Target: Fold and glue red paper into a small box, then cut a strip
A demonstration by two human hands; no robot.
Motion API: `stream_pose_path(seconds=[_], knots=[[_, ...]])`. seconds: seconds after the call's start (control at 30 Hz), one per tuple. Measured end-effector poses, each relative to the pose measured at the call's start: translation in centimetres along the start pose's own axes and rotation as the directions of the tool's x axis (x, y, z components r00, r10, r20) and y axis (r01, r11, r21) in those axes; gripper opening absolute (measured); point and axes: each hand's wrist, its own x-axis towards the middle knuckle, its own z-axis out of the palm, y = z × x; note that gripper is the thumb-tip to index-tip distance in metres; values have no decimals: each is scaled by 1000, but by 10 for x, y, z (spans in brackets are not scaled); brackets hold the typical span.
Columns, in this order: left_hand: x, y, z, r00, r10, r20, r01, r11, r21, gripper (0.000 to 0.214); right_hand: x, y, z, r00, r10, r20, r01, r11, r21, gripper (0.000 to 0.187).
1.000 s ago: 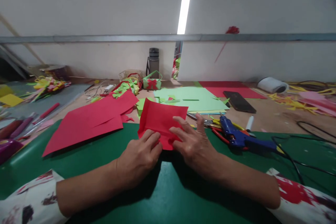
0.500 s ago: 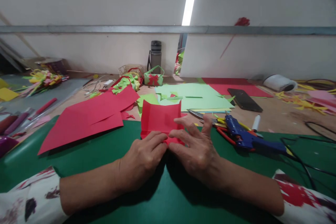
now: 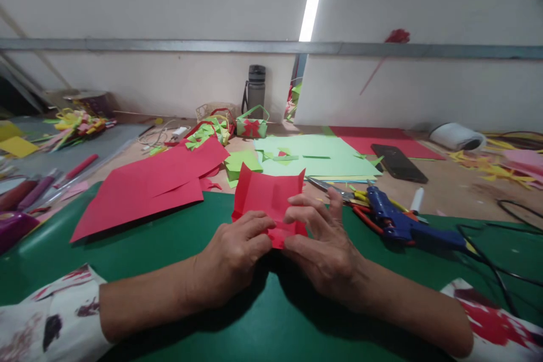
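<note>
A creased sheet of red paper [image 3: 268,189] stands partly folded over the green mat [image 3: 271,317], its side edges bent up. My left hand [image 3: 240,251] pinches the near left part of this paper between thumb and fingers. On the near right part, my right hand [image 3: 324,237] grips the folded edge with thumb and index finger, while its other fingers are raised and bent. Between the two hands a short stretch of the near fold shows. The fingertips hide the rest of that fold.
Red sheets [image 3: 144,198] lie to the left, pale green sheets [image 3: 314,153] behind. At right are a blue glue gun [image 3: 399,220] with its cable, a pair of pliers [image 3: 331,185] and a black phone [image 3: 399,162]. A bottle [image 3: 255,90] and small green basket [image 3: 251,126] stand at the back.
The near folded edge of the red paper has come up between my hands, and its side edges stand more bent. My hands have parted slightly, still holding the paper.
</note>
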Motion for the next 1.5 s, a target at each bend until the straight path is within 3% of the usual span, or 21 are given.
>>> stream_pose_path(seconds=[0.67,0.77,0.9,1.03,1.2,1.33,1.5], knots=[[-11,-11,2,1000,-5,22,6,999,-44,18,-9,14,-11,995,51,81,-59,992,109,19],[-8,-11,3,1000,-8,8,9,999,-31,17,-10,16,-7,999,31,43,-35,997,75,15],[-1,-7,4,1000,-4,-9,4,1000,-13,16,-9,9,2,994,-93,-64,90,994,-57,5],[2,0,6,999,-36,-4,35,998,-44,15,-3,-1,4,996,-83,-38,81,995,-62,27],[1,3,3,992,-114,-44,106,981,-162,14,-2,-1,4,1000,-19,-22,19,1000,-15,22],[5,4,-3,986,-168,7,164,954,-252,12,-3,1,5,998,-52,-30,51,998,-28,21],[8,4,-9,981,-171,95,189,951,-246,13,-4,-2,3,994,-107,0,107,993,-42,28]])
